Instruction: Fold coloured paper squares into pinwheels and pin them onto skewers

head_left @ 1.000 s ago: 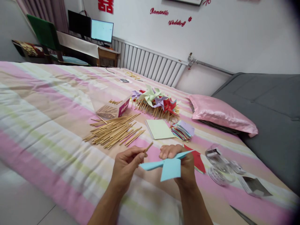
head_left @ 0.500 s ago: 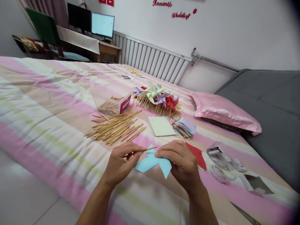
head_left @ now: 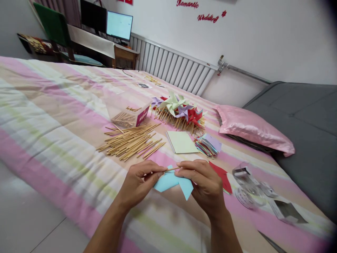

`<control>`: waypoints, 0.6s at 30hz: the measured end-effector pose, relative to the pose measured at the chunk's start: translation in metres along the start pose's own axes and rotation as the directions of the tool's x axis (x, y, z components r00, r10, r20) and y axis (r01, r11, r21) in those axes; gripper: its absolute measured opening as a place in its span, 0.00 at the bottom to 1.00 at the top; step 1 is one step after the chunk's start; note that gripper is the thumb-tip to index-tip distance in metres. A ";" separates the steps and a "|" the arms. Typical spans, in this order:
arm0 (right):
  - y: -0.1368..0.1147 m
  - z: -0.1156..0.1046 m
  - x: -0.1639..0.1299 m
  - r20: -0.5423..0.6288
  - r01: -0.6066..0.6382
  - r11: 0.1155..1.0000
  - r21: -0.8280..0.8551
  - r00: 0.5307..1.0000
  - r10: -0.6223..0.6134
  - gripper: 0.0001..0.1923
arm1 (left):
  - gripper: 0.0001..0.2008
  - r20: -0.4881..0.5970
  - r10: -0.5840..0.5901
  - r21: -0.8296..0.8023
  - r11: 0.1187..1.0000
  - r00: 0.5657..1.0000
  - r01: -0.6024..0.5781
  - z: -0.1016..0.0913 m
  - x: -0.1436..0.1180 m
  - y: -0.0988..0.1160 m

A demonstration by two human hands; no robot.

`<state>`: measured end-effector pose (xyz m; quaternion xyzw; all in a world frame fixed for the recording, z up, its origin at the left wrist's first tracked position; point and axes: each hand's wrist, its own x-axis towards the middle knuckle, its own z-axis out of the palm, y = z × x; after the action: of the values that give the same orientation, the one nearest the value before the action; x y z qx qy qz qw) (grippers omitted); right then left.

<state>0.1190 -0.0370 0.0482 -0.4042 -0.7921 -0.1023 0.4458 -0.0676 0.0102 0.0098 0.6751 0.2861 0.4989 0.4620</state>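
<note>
Between my hands is a light blue paper pinwheel (head_left: pixel 168 182), its folded blades pointing down and to the left. My left hand (head_left: pixel 143 181) pinches a thin wooden stick (head_left: pixel 172 169) that lies across the pinwheel's upper part. The stick's right end reaches the fingertips of my right hand (head_left: pixel 201 179). That hand is closed on the pinwheel's right side, with its index finger over the stick's end. How the stick meets the pinwheel's centre is hidden by the fingers.
Loose wooden sticks (head_left: pixel 131 142) lie beyond my left hand, by a clear plastic box (head_left: pixel 126 112). Finished pinwheels (head_left: pixel 181 109) are heaped behind. Pale green sheets (head_left: pixel 182 142), a coloured paper stack (head_left: pixel 207 145), red paper (head_left: pixel 221 175) and clear containers (head_left: pixel 249 193) are to the right.
The stick's right end has come to my right fingertips, and the right index finger now rests over it. My left hand has shifted slightly right. The camera view has moved a little.
</note>
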 end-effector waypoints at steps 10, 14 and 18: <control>-0.002 -0.001 0.000 -0.007 0.011 1.000 -0.003 1.000 -0.011 0.12 | 0.08 0.019 0.003 -0.029 1.000 1.000 -0.002 0.000 -0.002 0.000; -0.002 -0.001 0.001 -0.013 0.004 1.000 -0.010 1.000 -0.004 0.11 | 0.08 0.025 0.006 -0.043 0.999 1.000 -0.005 0.000 -0.001 0.001; -0.003 -0.001 0.001 -0.011 0.005 1.000 -0.005 1.000 -0.005 0.11 | 0.08 0.022 0.003 -0.054 0.999 1.000 -0.001 0.001 -0.001 0.001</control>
<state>0.1178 -0.0389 0.0501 -0.4027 -0.7904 -0.1076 0.4489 -0.0674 0.0088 0.0101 0.6682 0.2666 0.4994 0.4828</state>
